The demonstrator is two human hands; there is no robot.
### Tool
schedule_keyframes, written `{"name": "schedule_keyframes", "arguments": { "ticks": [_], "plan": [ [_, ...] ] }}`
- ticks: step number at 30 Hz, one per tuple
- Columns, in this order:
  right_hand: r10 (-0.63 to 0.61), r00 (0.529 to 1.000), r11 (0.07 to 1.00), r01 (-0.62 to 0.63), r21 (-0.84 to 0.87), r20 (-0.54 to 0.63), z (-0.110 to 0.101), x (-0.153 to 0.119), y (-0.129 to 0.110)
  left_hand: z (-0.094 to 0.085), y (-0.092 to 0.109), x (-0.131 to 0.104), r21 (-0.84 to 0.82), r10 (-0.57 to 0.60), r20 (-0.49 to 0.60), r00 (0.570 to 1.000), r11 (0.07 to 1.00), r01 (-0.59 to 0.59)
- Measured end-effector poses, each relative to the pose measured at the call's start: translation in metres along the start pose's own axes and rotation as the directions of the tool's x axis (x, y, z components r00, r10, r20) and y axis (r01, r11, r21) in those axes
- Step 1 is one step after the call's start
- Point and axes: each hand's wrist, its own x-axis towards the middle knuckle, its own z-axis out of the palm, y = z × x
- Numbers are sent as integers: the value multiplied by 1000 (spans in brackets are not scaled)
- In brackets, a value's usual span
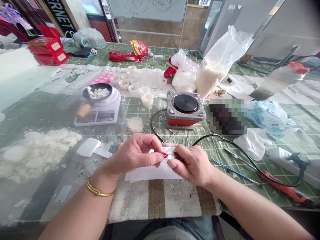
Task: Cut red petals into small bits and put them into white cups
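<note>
At the desk's near edge, left hand [136,154] and right hand [191,164] pinch a red bit [165,155] over paper [152,172]; a loosened pinch could drop it among the crumbs.

A single head-worn camera looks forward and down from the seated person's own eye level, close over the hands [162,160] at the near edge of the surface [50,113], which stretches away toward a far whiteboard [147,9].
</note>
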Motion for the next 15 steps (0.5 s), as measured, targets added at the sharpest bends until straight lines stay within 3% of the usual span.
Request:
{"name": "schedule_keyframes", "arguments": {
  "ticks": [15],
  "plan": [
    [-7, 999, 997, 4, 73, 35, 2, -2, 1, 0, 0, 1, 45, 52, -8, 999, 998, -52]
  ]
}}
